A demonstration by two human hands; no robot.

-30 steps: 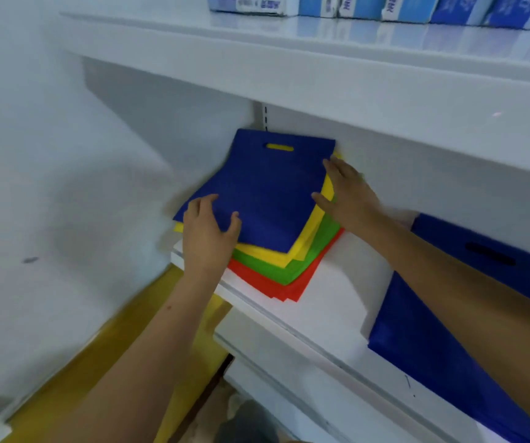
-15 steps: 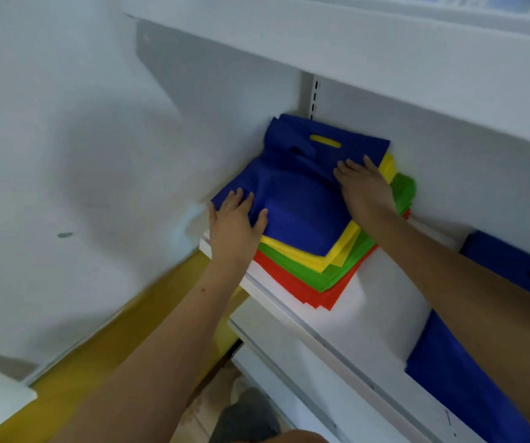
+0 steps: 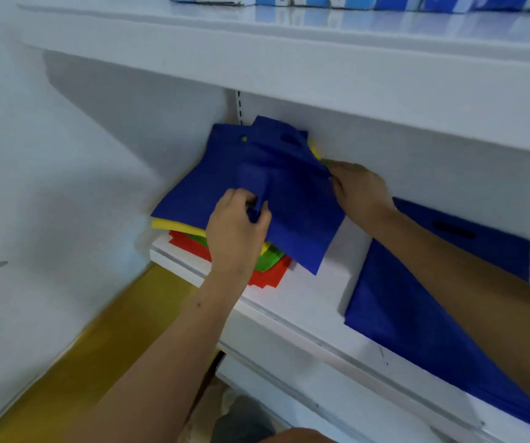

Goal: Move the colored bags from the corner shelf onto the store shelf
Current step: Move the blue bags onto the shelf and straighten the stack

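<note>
Head view: a blue bag sits skewed atop the corner stack, over another blue bag, then yellow, green and red bags. Left hand pinches a fold of the top bag between thumb and fingers. Right hand grips that bag's right edge, fingers curled on it. Just right on the same shelf lies one more blue bag, partly under the right forearm. Blue boxes line the shelf above.
</note>
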